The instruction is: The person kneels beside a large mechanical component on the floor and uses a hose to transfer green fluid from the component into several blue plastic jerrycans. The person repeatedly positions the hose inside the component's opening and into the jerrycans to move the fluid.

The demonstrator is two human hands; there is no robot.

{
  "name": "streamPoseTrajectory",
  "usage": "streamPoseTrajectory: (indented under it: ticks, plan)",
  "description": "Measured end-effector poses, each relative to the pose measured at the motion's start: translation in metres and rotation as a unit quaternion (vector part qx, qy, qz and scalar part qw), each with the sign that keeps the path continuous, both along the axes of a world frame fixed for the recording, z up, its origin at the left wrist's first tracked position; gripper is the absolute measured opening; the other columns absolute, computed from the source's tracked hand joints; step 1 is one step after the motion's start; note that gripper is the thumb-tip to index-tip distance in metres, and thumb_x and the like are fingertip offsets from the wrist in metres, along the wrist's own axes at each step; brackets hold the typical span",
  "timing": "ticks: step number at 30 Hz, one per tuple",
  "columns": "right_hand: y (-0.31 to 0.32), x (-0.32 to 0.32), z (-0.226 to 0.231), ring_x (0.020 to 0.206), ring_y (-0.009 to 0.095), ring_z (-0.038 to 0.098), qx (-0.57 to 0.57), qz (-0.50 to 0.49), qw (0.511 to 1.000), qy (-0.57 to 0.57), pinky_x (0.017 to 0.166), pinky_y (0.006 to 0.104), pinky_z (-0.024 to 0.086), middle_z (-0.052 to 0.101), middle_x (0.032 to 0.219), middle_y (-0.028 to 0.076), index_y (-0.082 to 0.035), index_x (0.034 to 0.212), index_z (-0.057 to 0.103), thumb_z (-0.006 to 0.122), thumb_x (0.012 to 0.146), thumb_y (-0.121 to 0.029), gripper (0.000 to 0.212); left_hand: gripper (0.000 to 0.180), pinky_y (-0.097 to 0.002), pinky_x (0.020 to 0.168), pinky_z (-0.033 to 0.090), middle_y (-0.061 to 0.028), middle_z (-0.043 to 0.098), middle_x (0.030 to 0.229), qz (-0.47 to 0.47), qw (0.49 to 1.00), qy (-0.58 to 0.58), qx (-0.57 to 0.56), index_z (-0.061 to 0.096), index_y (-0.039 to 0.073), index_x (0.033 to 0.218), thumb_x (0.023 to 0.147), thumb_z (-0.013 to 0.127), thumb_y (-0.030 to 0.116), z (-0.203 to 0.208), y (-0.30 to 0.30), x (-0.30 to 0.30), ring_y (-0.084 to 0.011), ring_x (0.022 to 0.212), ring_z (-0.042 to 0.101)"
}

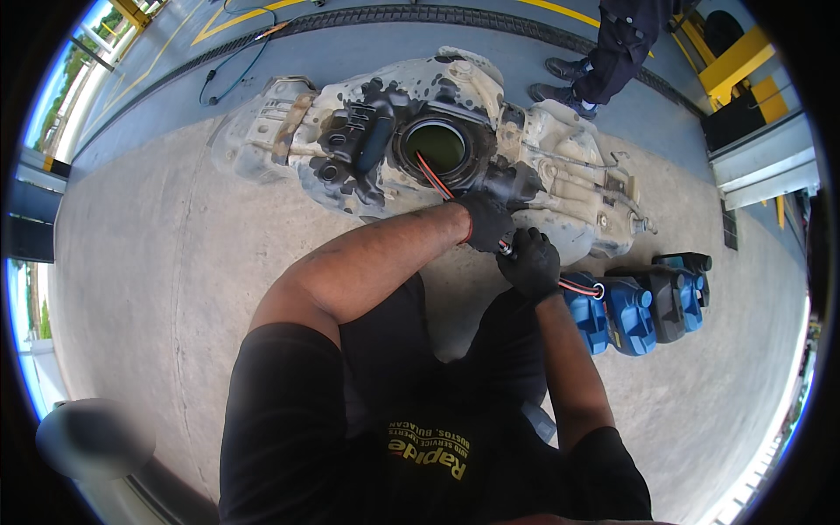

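A large, dirt-caked fuel tank [341,188] lies on the floor in front of me, greenish-dark inside its round opening [437,147]. A thin red-and-black hose [435,179] comes up out of that opening. My left hand [484,220], in a black glove, is closed round the hose at the tank's near edge. Just beside it my right hand [533,264], also gloved, is closed at a small metallic fitting [506,246] between the hands. Past my right hand, a red-striped hose length [575,286] runs to the blue jugs. My fingers partly hide the fitting.
Blue jugs [632,319] and a black jug [669,306] stand in a group at my right. A person [617,52] in dark clothes stands beyond the tank. A teal air hose [241,66] lies at far left, before a floor grate [420,13]. Yellow-and-black lift parts [739,74] rise at right.
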State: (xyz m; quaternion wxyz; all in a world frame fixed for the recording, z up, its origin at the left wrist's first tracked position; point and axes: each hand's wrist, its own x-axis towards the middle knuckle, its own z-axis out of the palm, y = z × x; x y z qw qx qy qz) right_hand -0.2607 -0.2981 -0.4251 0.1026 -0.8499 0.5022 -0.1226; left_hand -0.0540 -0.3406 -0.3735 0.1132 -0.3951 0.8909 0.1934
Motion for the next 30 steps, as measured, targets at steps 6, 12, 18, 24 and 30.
streamPoseTrajectory:
  ticks: [6, 12, 18, 24, 30]
  plan:
    - [0.0, 0.0, -0.004, 0.092, 0.04, 0.073, 0.017, -0.002, 1.0, 0.009, 0.078, 0.0548, 0.059, 0.071, 0.098, 0.018, -0.007, 0.096, 0.066, 0.08, 0.08, -0.03, 0.031, 0.032, -0.0495, 0.091, 0.059, -0.0129, 0.079, 0.112, 0.008, 1.0, 0.016, 0.011, 0.077, 0.017, 0.113, 0.09, 0.069, 0.038, -0.003, 0.001, 0.0, -0.0339, 0.109, 0.075]
    - [-0.003, -0.005, -0.024, 0.08, 0.041, 0.074, 0.016, 0.007, 0.999, -0.027, 0.074, 0.0552, 0.06, 0.074, 0.085, 0.017, -0.01, 0.09, 0.069, 0.076, 0.083, -0.029, 0.022, 0.031, -0.0498, 0.09, 0.059, -0.0119, 0.079, 0.11, 0.007, 1.0, 0.011, 0.022, 0.078, 0.017, 0.11, 0.088, 0.069, 0.036, -0.003, 0.0, -0.001, -0.034, 0.107, 0.076]
    - [0.001, -0.002, -0.019, 0.078, 0.04, 0.075, -0.004, 0.007, 1.0, -0.015, 0.073, 0.0539, 0.061, 0.076, 0.084, 0.016, -0.012, 0.084, 0.071, 0.076, 0.084, -0.03, 0.018, 0.03, -0.0492, 0.088, 0.059, -0.0104, 0.079, 0.109, 0.01, 1.0, -0.014, 0.019, 0.078, 0.02, 0.111, 0.088, 0.067, 0.035, 0.0, 0.001, 0.001, -0.0337, 0.104, 0.077]
    - [-0.004, -0.002, -0.017, 0.086, 0.04, 0.074, 0.017, 0.009, 1.0, -0.024, 0.076, 0.0547, 0.06, 0.073, 0.093, 0.016, -0.01, 0.093, 0.068, 0.078, 0.081, -0.029, 0.025, 0.031, -0.0486, 0.089, 0.06, -0.0095, 0.08, 0.111, 0.027, 0.999, 0.023, 0.039, 0.077, 0.021, 0.112, 0.091, 0.064, 0.039, 0.006, 0.003, 0.003, -0.0332, 0.104, 0.077]
    - [-0.003, -0.001, -0.006, 0.093, 0.04, 0.072, 0.012, 0.001, 1.0, -0.013, 0.078, 0.0549, 0.059, 0.069, 0.099, 0.016, -0.009, 0.098, 0.066, 0.082, 0.078, -0.03, 0.032, 0.031, -0.0483, 0.088, 0.059, -0.0102, 0.08, 0.112, 0.011, 1.0, -0.008, 0.012, 0.077, 0.022, 0.114, 0.092, 0.065, 0.04, 0.006, 0.001, 0.0, -0.0335, 0.105, 0.077]
